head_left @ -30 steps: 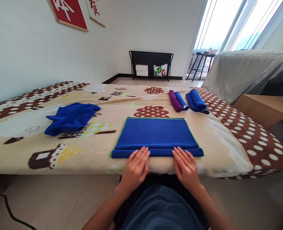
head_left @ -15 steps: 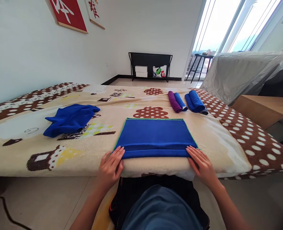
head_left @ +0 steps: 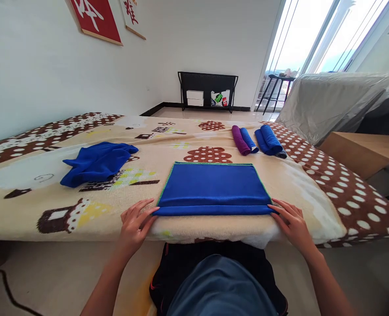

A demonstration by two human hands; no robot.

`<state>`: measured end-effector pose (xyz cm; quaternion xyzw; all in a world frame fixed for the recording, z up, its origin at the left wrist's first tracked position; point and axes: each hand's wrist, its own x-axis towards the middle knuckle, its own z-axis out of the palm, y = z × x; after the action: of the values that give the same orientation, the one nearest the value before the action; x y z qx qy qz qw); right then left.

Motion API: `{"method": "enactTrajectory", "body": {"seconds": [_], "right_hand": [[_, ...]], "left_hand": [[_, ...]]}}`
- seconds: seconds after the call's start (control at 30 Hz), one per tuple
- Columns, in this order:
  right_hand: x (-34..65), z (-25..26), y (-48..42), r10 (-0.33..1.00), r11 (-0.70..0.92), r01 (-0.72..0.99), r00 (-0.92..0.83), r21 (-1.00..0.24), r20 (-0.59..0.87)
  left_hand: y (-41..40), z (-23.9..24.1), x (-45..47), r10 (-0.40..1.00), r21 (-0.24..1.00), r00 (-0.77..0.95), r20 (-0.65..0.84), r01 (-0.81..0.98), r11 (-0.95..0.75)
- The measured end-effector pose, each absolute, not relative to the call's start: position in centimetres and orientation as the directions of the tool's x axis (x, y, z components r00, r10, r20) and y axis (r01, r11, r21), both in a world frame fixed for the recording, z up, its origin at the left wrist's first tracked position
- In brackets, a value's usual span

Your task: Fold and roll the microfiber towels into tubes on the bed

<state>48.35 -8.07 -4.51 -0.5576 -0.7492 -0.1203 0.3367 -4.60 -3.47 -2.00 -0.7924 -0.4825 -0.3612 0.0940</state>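
Hands (head_left: 134, 223) pinch green-edged blue cloth (head_left: 213, 186); a red hanging (head_left: 95, 19) bears white calligraphy (head_left: 89, 14).

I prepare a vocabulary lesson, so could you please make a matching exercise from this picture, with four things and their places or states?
1. Green-edged cloth
2. Purple cloth
3. Cardboard box
4. White boxes

A. on the black rack
B. right of the dotted border
C. between the left hand and the right hand
D. rolled up, beside a blue roll

Pairs: 1-C, 2-D, 3-B, 4-A
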Motion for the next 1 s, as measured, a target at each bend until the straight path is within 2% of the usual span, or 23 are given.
{"method": "enactTrajectory", "body": {"seconds": [0.27, 0.5, 0.6, 0.7, 0.77, 0.87, 0.93, 1.0], "right_hand": [[49.1, -2.4, -7.5, 0.766, 0.39, 0.896, -0.188, -0.212, 0.614], [49.2, -1.5, -7.8, 0.839, 0.374, 0.888, -0.202, -0.266, 0.504], [47.3, -2.1, -7.0, 0.803, 0.241, 0.949, -0.077, -0.205, 0.591], [43.3, -2.4, -6.2, 0.675, 0.144, 0.976, 0.025, -0.165, 0.737], [39.6, -2.4, -6.0, 0.628, 0.251, 0.954, -0.034, -0.161, 0.778], [34.1, -2.2, -5.9, 0.62, 0.503, 0.851, -0.23, -0.154, 0.75], [31.7, -2.1, -5.8, 0.625, 0.579, 0.798, -0.303, -0.167, 0.719], [31.0, -2.1, -5.8, 0.634, 0.592, 0.784, -0.312, -0.185, 0.708]], "left_hand": [[-2.8, -0.1, -5.4, 0.728, 0.216, 0.337, 0.596, 0.806, -0.551], [-3.1, 0.9, -4.8, 0.779, 0.248, 0.324, 0.537, 0.822, -0.512], [-2.8, 0.7, -2.7, 0.764, 0.194, 0.195, 0.615, 0.902, -0.386], [-2.6, 0.4, 1.2, 0.629, 0.182, 0.024, 0.777, 0.948, -0.261], [-2.9, 0.2, 4.5, 0.568, 0.137, 0.084, 0.819, 0.932, -0.334], [-3.5, -0.1, 9.7, 0.525, 0.027, 0.395, 0.754, 0.779, -0.626], [-3.8, -0.3, 12.1, 0.485, 0.025, 0.514, 0.708, 0.668, -0.744], [-3.8, -0.5, 13.1, 0.482, 0.057, 0.524, 0.702, 0.634, -0.771]]}}
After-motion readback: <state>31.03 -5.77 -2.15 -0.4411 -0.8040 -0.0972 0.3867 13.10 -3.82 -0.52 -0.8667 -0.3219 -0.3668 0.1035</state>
